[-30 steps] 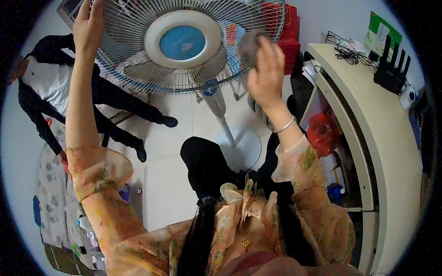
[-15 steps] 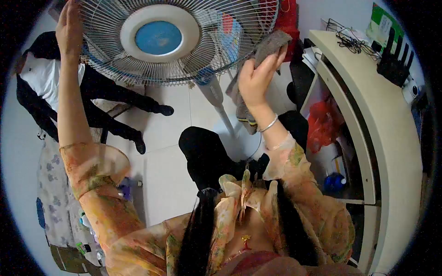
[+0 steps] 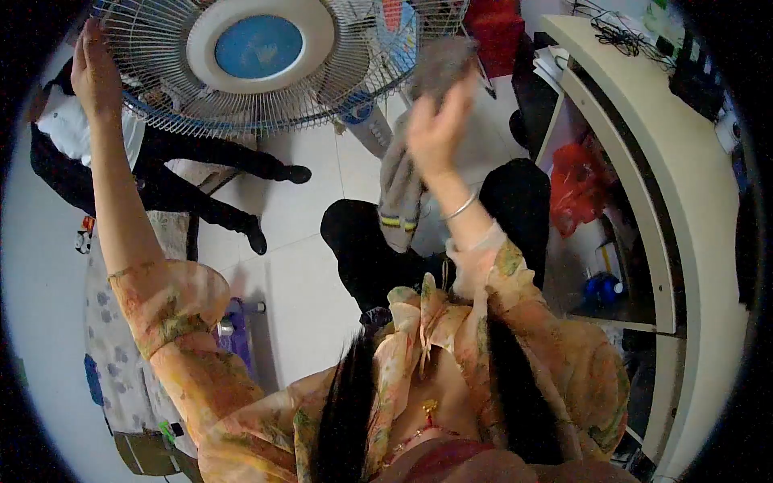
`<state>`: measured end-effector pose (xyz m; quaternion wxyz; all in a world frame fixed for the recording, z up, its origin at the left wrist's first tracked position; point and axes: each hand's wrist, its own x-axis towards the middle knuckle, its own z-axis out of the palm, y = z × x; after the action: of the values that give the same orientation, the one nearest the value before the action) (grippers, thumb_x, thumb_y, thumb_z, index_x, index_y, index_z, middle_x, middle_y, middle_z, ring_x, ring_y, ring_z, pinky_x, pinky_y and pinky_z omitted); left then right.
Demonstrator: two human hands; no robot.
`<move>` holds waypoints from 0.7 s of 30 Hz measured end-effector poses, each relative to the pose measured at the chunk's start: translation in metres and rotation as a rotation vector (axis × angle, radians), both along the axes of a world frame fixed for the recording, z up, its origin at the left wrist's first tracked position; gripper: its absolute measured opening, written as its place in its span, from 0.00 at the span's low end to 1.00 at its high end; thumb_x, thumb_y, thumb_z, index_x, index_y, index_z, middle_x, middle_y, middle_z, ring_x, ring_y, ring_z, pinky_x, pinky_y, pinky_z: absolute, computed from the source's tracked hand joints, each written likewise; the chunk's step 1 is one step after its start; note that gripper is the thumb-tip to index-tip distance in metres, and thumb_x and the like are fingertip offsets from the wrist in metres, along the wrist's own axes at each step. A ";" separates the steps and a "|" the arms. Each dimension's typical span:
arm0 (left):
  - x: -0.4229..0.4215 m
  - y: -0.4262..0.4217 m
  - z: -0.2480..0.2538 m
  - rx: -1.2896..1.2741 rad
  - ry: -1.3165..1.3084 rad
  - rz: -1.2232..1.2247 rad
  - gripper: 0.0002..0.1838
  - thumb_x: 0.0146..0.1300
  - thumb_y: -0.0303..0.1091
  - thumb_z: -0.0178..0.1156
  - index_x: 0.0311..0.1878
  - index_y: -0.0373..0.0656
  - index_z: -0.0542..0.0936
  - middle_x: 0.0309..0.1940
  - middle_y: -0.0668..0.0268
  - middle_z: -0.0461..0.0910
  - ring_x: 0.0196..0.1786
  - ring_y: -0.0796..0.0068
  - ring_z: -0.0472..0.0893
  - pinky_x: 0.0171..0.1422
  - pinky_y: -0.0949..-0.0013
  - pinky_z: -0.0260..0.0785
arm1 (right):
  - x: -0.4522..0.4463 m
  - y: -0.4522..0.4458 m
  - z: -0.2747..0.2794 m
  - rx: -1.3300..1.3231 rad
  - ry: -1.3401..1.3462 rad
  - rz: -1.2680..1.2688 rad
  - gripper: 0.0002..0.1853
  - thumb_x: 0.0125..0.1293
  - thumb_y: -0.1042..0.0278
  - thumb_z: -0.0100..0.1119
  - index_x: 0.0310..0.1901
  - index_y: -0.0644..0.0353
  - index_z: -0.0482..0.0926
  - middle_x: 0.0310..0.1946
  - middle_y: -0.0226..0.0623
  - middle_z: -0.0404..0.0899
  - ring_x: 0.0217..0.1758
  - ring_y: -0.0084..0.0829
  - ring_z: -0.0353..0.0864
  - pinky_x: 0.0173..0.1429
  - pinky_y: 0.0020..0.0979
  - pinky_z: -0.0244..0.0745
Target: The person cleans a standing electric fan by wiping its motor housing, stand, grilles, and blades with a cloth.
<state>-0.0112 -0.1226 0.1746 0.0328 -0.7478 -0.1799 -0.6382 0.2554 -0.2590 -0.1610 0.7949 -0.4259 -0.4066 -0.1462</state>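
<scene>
A standing fan with a round wire guard [image 3: 241, 113] and a blue centre cap [image 3: 258, 47] fills the upper left of the head view. My left hand [image 3: 97, 76] holds the guard's left edge, its fingers pointing up along the rim; the thumb is partly hidden. By the guard's lower right side, my right hand [image 3: 439, 133] grips a grey cloth [image 3: 400, 185]. One bunched part of the cloth sticks up above the fingers, blurred by motion. Its other end hangs below the hand and shows yellow and dark stripes.
A person in dark trousers [image 3: 201, 173] sits at the left, legs stretched toward the fan. On the right stands a curved cream desk [image 3: 644, 121] with cables [image 3: 620, 36] on top. Its shelf holds a red plastic bag [image 3: 576, 189]. My knees flank the fan's base.
The view has shifted, and the fan sits higher and further left. My right hand has moved slightly left with the cloth, which now hangs lower. My left hand stays at the guard's edge.
</scene>
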 end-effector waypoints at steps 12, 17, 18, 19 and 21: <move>-0.005 0.007 0.013 0.169 0.256 0.235 0.28 0.72 0.53 0.47 0.61 0.38 0.74 0.56 0.55 0.77 0.54 0.62 0.77 0.56 0.61 0.70 | -0.026 0.007 0.014 -0.140 0.090 0.030 0.38 0.61 0.79 0.48 0.70 0.77 0.42 0.73 0.68 0.37 0.78 0.61 0.34 0.78 0.50 0.32; 0.041 -0.048 -0.011 0.258 0.361 0.150 0.35 0.73 0.62 0.39 0.62 0.36 0.71 0.57 0.46 0.73 0.58 0.50 0.75 0.59 0.50 0.68 | -0.067 0.010 0.015 -0.118 -0.148 0.100 0.36 0.62 0.78 0.50 0.69 0.78 0.47 0.72 0.70 0.38 0.78 0.63 0.35 0.78 0.51 0.35; 0.053 -0.058 -0.015 0.276 0.373 0.156 0.35 0.73 0.62 0.38 0.61 0.36 0.71 0.55 0.44 0.73 0.56 0.48 0.76 0.57 0.48 0.68 | -0.080 0.011 0.021 -0.130 -0.251 0.162 0.36 0.61 0.78 0.50 0.68 0.78 0.48 0.72 0.70 0.38 0.77 0.64 0.36 0.78 0.52 0.36; 0.068 -0.069 -0.020 0.294 0.375 0.196 0.34 0.74 0.61 0.38 0.58 0.36 0.72 0.51 0.44 0.75 0.50 0.46 0.78 0.51 0.47 0.69 | -0.089 0.011 0.025 -0.119 -0.273 0.226 0.35 0.60 0.79 0.51 0.67 0.78 0.51 0.72 0.69 0.39 0.77 0.64 0.40 0.78 0.51 0.39; 0.079 -0.057 -0.010 0.283 0.314 0.229 0.31 0.73 0.58 0.44 0.56 0.35 0.74 0.45 0.50 0.78 0.45 0.54 0.78 0.47 0.55 0.69 | -0.090 0.007 0.032 -0.100 -0.236 0.256 0.31 0.56 0.81 0.48 0.63 0.78 0.57 0.71 0.70 0.43 0.74 0.68 0.44 0.76 0.56 0.42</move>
<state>0.0675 -0.1800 0.1650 0.2370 -0.8006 -0.1649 -0.5251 0.1654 -0.2520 -0.1287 0.7316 -0.3896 -0.5548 -0.0727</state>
